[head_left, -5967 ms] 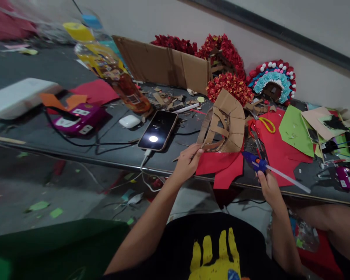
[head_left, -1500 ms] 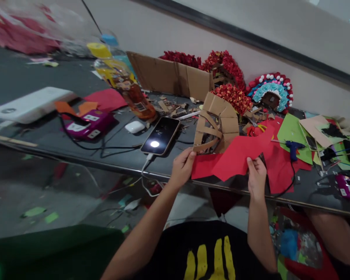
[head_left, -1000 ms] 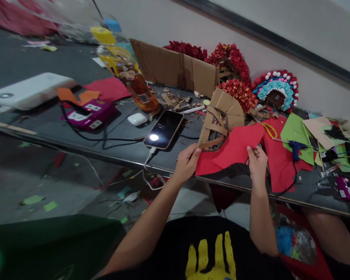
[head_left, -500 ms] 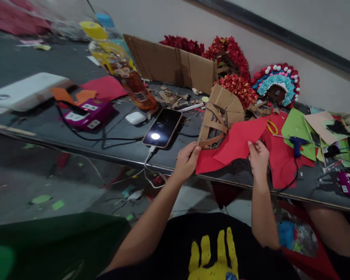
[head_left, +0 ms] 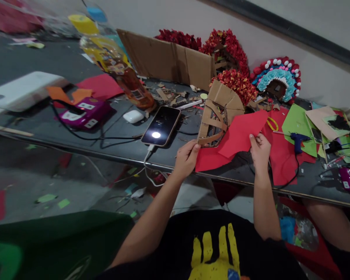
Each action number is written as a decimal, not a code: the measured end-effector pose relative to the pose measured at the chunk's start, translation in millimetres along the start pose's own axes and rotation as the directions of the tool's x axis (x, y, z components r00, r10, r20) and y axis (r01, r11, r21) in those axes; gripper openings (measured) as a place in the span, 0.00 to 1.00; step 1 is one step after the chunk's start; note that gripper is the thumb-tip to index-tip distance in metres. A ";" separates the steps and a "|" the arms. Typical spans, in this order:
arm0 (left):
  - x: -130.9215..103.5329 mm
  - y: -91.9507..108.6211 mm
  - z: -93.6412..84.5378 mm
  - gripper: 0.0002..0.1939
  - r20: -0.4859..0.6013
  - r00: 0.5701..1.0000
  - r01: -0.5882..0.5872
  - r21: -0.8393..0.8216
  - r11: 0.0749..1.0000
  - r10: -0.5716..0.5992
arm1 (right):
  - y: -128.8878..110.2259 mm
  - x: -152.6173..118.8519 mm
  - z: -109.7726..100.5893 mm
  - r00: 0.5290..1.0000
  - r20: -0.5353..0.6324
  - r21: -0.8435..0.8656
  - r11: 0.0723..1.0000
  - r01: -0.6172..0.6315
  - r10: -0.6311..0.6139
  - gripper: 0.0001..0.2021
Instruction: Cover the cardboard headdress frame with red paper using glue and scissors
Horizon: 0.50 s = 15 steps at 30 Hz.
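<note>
My left hand [head_left: 187,157] pinches the lower left corner of a cardboard headdress frame [head_left: 212,124], an arched piece with curved strips across its opening. Red paper [head_left: 242,130] lies against the frame's right side, and a further part of it shows below the frame beside my left fingers. My right hand [head_left: 259,151] is closed on the right part of this red paper, thumb on top. Whether my left fingers also grip the paper is hidden. More red paper [head_left: 282,167] lies right of my right hand, with a blue glue gun [head_left: 299,142] on it.
A phone [head_left: 161,126] on a cable, a white earbud case [head_left: 133,116], a tilted-looking drink bottle [head_left: 131,83] and a purple power strip [head_left: 86,113] stand left. Behind are a cardboard sheet [head_left: 166,60], red-flowered pieces [head_left: 236,50] and a decorated headdress [head_left: 277,79]. Green paper [head_left: 293,120] lies right.
The view has shifted slightly. The right part of the red paper has lifted a little and my right hand has moved slightly right; my left hand keeps its hold on the frame's corner.
</note>
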<state>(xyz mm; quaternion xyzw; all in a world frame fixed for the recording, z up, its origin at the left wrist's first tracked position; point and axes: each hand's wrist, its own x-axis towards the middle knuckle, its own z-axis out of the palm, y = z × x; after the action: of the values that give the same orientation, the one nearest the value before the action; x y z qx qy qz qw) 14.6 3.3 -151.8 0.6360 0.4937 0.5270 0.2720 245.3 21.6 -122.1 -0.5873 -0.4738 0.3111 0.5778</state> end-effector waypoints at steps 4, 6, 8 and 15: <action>-0.3 0.5 -0.1 0.23 0.006 1.000 0.005 -0.004 1.000 -0.005 | -1.9 1.4 0.7 1.000 -0.019 -0.016 1.000 0.014 -0.015 0.13; -0.5 0.7 -0.1 0.23 0.012 1.000 0.006 -0.012 1.000 -0.006 | -2.9 1.5 1.3 0.999 -0.027 -0.025 0.999 0.035 -0.035 0.13; -0.6 1.0 -0.3 0.23 0.011 1.000 -0.007 -0.017 1.000 0.007 | -3.5 1.9 1.8 0.998 -0.034 -0.043 0.998 0.054 -0.056 0.13; 0.5 1.4 -0.6 0.21 0.010 0.998 -0.069 0.001 0.998 0.069 | -0.9 4.7 2.1 0.995 -0.060 -0.097 0.992 0.076 -0.082 0.13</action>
<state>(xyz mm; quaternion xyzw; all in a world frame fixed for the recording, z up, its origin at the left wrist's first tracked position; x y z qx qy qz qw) 14.5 3.1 -150.2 0.6556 0.4703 0.5326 0.2555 244.9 26.6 -120.7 -0.6043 -0.4922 0.2463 0.5761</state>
